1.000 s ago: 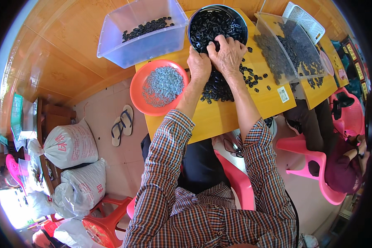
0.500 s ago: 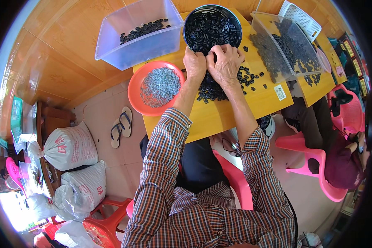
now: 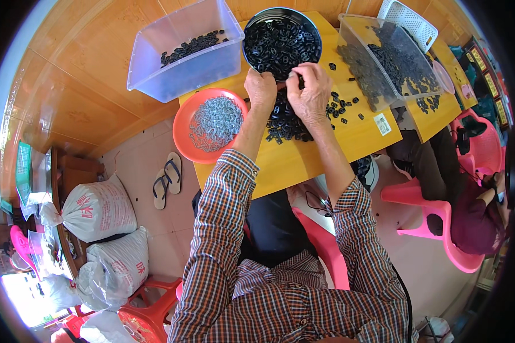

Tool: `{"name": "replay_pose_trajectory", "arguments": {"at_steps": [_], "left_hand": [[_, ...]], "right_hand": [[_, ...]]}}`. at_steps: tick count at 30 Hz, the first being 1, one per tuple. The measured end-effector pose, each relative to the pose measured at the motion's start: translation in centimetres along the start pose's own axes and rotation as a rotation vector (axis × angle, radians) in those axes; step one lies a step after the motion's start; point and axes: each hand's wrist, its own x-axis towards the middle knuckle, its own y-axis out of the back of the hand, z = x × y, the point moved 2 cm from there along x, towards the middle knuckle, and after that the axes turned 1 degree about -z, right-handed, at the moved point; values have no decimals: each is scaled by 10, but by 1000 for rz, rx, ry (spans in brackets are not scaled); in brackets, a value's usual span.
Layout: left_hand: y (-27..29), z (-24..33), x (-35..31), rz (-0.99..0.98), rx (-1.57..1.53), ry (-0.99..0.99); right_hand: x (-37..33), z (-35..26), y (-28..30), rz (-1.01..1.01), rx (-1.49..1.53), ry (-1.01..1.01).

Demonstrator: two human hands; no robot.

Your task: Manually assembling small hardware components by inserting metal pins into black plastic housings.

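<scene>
My left hand (image 3: 261, 88) and my right hand (image 3: 311, 91) are close together at the near rim of a round metal pan (image 3: 317, 46) filled with small black two-holed pieces (image 3: 281, 41). Both hands have their fingers curled in a pinch; whatever lies in them is hidden or too small to name. Below and between the wrists is a pile of the same black pieces (image 3: 289, 124) on the yellow table (image 3: 303, 163). Left of my left forearm, an orange bowl (image 3: 183, 134) holds many small silvery metal pieces (image 3: 216, 123).
A clear plastic bin (image 3: 183, 83) with black pieces stands at the far left, another clear bin (image 3: 392, 94) at the right, near a white basket (image 3: 412, 26). Another person (image 3: 475, 223) sits at the right by a pink chair (image 3: 409, 194). Sandals (image 3: 173, 171) and white sacks (image 3: 100, 208) are on the left.
My right hand has moved slightly apart from the left, its fingers lifting off the pan's rim. The whole view has shifted a little, with the table things appearing further left.
</scene>
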Motion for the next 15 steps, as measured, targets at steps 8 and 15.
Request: {"name": "replay_pose_trajectory", "arguments": {"at_steps": [8,15], "left_hand": [[-2,23,-7,-113,-318,154],[8,39,2,-108,-321,382]], "right_hand": [[-2,98,40,11,-276,-237],[-27,128,59,-121,-402,-461]]}}
